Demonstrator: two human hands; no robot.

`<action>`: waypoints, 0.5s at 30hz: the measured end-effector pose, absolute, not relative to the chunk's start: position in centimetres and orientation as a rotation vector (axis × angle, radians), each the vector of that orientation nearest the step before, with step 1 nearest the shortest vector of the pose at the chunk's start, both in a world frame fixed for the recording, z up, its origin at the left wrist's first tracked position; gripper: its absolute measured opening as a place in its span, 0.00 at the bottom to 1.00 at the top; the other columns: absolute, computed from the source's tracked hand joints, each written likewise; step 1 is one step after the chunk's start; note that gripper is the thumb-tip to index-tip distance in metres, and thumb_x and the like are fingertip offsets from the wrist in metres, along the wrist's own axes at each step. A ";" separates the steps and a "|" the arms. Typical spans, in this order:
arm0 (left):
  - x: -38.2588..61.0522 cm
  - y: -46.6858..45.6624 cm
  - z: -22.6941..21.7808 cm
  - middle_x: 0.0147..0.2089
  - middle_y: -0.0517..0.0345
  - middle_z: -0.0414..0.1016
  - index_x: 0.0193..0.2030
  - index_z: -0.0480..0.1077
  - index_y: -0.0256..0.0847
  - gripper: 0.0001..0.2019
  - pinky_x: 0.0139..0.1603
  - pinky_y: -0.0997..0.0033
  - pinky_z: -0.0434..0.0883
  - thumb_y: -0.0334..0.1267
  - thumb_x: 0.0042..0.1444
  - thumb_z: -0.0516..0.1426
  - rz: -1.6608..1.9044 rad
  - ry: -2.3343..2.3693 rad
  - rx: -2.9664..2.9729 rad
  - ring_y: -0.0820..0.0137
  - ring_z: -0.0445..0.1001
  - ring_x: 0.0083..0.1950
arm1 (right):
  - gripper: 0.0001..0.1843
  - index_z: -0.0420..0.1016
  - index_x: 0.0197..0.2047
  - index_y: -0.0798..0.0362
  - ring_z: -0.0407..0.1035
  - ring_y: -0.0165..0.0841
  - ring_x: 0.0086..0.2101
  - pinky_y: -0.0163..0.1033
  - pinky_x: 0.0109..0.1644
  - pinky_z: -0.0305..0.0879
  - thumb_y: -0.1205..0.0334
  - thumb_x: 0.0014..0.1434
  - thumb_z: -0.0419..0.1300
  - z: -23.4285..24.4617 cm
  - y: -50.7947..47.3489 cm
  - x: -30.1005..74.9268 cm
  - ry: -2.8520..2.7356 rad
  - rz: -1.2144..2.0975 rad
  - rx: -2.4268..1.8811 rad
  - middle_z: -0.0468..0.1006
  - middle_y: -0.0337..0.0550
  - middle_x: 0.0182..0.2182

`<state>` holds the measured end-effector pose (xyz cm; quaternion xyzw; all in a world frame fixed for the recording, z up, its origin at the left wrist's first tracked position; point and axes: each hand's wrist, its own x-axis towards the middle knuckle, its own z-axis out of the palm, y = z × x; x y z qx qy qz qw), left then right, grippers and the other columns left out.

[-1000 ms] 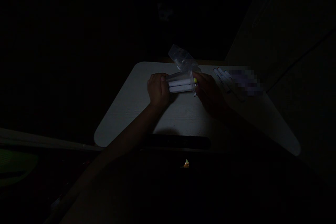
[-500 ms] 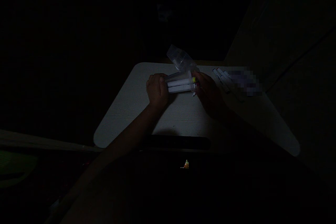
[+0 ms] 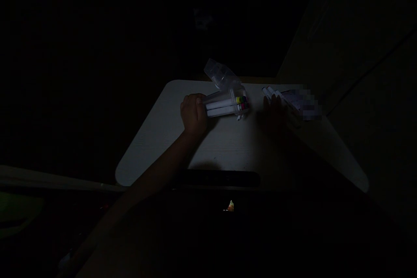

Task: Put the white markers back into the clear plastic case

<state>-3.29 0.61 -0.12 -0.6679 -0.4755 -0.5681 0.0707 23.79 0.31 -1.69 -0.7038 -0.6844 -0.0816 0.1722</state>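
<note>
My left hand (image 3: 194, 114) is closed round the bottom end of a clear plastic marker case (image 3: 219, 97), which lies tilted on its side with its mouth to the right. Inside are several white markers (image 3: 222, 109) with coloured ends, yellow, green and red among them. The case's clear lid (image 3: 222, 74) hangs open at the far side. My right hand (image 3: 274, 115) is over the loose white markers (image 3: 269, 91) on the right, its fingers reaching out at their near ends. Darkness hides whether its fingertips touch them.
The pale table (image 3: 159, 139) has rounded corners and a dark slot (image 3: 224, 178) along its near edge. Beside the loose markers lies a purplish packet (image 3: 298, 100), partly blurred out. A wall with a cable stands at the right. The surroundings are very dark.
My right hand has left the mouth of the case and moved right to the loose markers. The coloured marker ends now show. My left hand still holds the case.
</note>
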 end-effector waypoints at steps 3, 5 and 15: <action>-3.3 0.6 -0.1 0.38 0.46 0.75 0.41 0.72 0.40 0.35 0.46 0.56 0.65 0.58 0.70 0.31 -1.714 -1.433 -2.006 0.58 0.72 0.43 | 0.36 0.57 0.73 0.65 0.47 0.62 0.72 0.75 0.70 0.44 0.53 0.69 0.45 -1.4 -0.2 23.6 -1.950 -0.174 -2.136 0.54 0.73 0.72; -3.3 0.6 -0.1 0.39 0.46 0.75 0.41 0.72 0.40 0.34 0.46 0.56 0.65 0.57 0.71 0.32 -1.713 -1.433 -2.009 0.58 0.72 0.43 | 0.36 0.57 0.73 0.65 0.49 0.62 0.71 0.74 0.70 0.44 0.52 0.69 0.44 -0.9 -0.5 23.5 -1.968 -0.166 -2.164 0.55 0.73 0.72; -3.3 0.7 -0.2 0.38 0.47 0.75 0.40 0.72 0.41 0.35 0.45 0.57 0.65 0.58 0.70 0.30 -1.691 -1.430 -1.996 0.59 0.72 0.42 | 0.26 0.72 0.59 0.62 0.59 0.55 0.66 0.71 0.68 0.51 0.60 0.68 0.43 -0.6 -0.9 23.5 -2.100 -0.262 -2.019 0.66 0.70 0.65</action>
